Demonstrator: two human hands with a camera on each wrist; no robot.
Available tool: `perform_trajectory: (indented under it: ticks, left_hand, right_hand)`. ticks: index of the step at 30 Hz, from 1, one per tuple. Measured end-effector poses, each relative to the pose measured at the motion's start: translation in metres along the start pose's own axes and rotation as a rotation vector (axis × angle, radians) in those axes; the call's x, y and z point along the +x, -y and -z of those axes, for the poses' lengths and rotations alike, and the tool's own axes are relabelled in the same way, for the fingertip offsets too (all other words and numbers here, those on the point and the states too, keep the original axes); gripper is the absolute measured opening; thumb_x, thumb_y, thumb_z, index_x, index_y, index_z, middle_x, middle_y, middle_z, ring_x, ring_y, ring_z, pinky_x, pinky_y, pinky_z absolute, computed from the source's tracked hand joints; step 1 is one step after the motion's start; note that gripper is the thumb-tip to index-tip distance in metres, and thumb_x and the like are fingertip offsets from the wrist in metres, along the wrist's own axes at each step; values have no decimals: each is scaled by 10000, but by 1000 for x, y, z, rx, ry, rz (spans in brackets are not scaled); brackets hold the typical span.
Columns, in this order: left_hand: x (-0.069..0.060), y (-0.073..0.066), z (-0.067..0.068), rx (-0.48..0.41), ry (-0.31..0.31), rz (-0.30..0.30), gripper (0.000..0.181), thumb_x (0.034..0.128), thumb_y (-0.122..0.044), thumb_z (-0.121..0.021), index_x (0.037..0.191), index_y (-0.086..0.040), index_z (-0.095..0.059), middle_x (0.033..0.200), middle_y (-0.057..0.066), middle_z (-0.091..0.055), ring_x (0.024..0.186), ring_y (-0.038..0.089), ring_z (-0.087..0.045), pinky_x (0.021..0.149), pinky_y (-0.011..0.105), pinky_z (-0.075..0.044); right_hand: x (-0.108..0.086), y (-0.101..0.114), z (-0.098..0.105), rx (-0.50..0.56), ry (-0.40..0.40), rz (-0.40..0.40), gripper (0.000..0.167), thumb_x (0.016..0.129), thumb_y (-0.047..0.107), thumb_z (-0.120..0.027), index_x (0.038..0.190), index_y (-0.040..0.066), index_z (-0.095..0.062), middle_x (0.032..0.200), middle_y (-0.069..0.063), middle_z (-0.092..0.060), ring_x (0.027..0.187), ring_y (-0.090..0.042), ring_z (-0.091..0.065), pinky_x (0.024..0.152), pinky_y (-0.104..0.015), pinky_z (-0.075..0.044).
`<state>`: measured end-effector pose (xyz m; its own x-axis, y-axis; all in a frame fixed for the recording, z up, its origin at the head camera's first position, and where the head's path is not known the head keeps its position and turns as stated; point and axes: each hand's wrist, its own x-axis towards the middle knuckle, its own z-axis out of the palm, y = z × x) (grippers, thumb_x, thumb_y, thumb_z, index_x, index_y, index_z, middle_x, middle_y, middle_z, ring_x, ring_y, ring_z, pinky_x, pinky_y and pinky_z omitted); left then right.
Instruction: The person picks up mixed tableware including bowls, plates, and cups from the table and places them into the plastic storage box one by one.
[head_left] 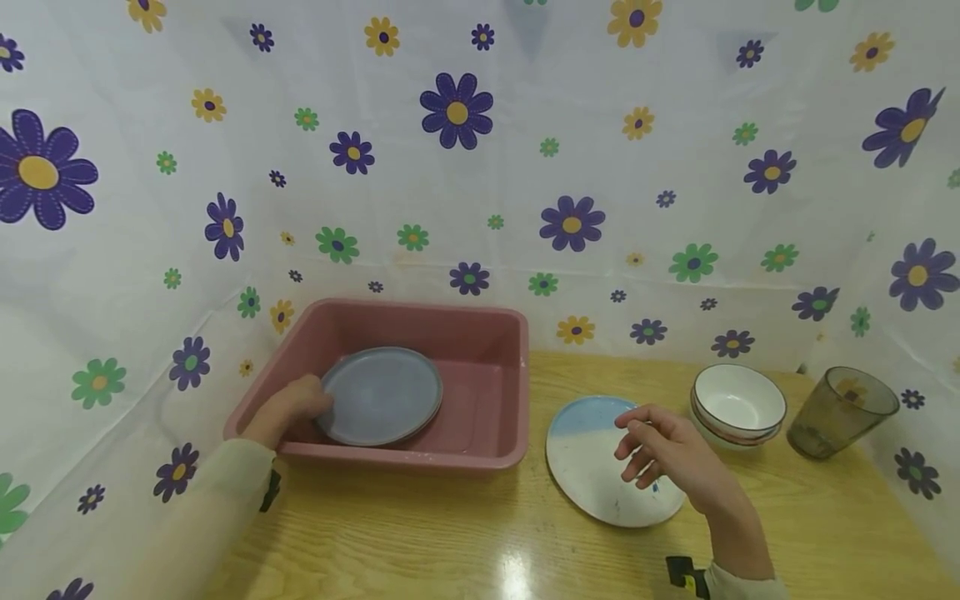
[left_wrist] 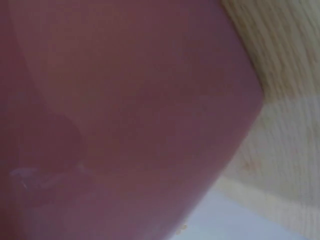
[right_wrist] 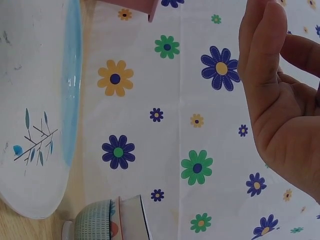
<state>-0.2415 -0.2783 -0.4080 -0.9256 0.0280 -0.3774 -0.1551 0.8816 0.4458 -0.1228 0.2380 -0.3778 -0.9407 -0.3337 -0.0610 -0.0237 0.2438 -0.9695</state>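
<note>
Left hand (head_left: 296, 402) gripping the round grey plate (head_left: 382, 396) by its left rim, fingertips hard to make out! That plate sits face up in the pink basin (head_left: 465, 461), toward the desk's (head_left: 420, 533) back left corner. The left wrist view: mostly blurred basin wall. Right hand (head_left: 678, 454) open, fingers loosely bent, over the white plate (head_left: 592, 467); the right wrist view reveals its twig pattern (right_wrist: 40, 142), mostly hidden from the head.
</note>
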Motion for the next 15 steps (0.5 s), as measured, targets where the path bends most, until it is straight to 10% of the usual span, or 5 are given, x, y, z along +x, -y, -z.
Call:
perform_trajectory:
  ticks: [15]
  left_hand:
    - [-8,-20,2,30,-28,-2,690,986,-185,-439,1438,213,-103,1275,420,-430,1120,444,-494,1031,581,-408]
  right_hand:
    - [1,0,-4,-34,-60,-10,343,1069,198,-452,1241,-92,-515,923,-109,-651,812,-211,-693,667,-345,-593]
